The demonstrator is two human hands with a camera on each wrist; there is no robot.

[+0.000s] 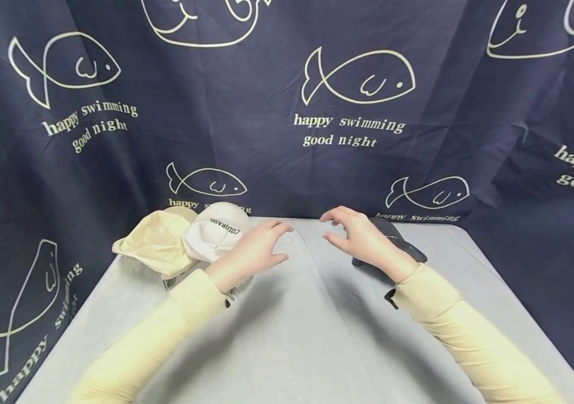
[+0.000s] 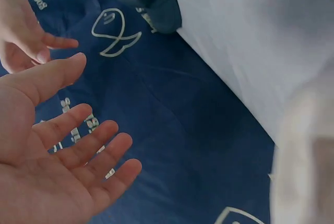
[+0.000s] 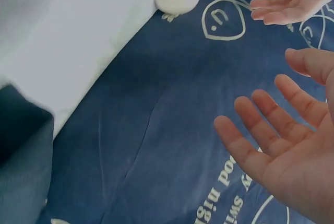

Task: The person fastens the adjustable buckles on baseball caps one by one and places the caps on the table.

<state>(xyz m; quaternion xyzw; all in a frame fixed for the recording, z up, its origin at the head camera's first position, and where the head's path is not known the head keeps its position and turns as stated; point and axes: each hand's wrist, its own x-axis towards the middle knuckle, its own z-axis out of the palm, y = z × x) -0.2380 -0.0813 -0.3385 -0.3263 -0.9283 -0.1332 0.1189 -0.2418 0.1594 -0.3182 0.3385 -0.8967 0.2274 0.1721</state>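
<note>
White baseball cap (image 1: 220,220), lettered COLORADO: just left of the left hand (image 1: 253,249), partly hidden behind it in the head view. Nearer to that hand than to the right hand (image 1: 362,238). Dark baseball cap (image 1: 403,238): on the opposite flank, just right of the right hand, partly covered by it. Palms turned roughly inward, so both caps on the outer side of the hands, with bare bench (image 1: 307,336) between. Both hands wide and holding nothing, fingers loosely spread, thumbs apart; raised over the far part of the bench. In the wrist views, visible gaps between fingers and caps.

Long axis of the white cap hard to tell, with brim direction unclear; dark cap seen as a slant running from beyond the right hand toward its near right, brim not certain either.

Pale-yellow cap (image 1: 157,241) farther left of the left hand, past the white one and touching or overlapping it: soft, creased fabric, sagging outline. Tan fabric edge (image 1: 182,211) just behind; own part or another cap, cannot tell. White crown smooth and domed, with raised-looking dark letters; dark cap matte. Bench covering pale grey, flat, faintly creased. Beyond both hands, navy curtain (image 1: 276,112) with soft folds, outlined fish and pale lettering.
</note>
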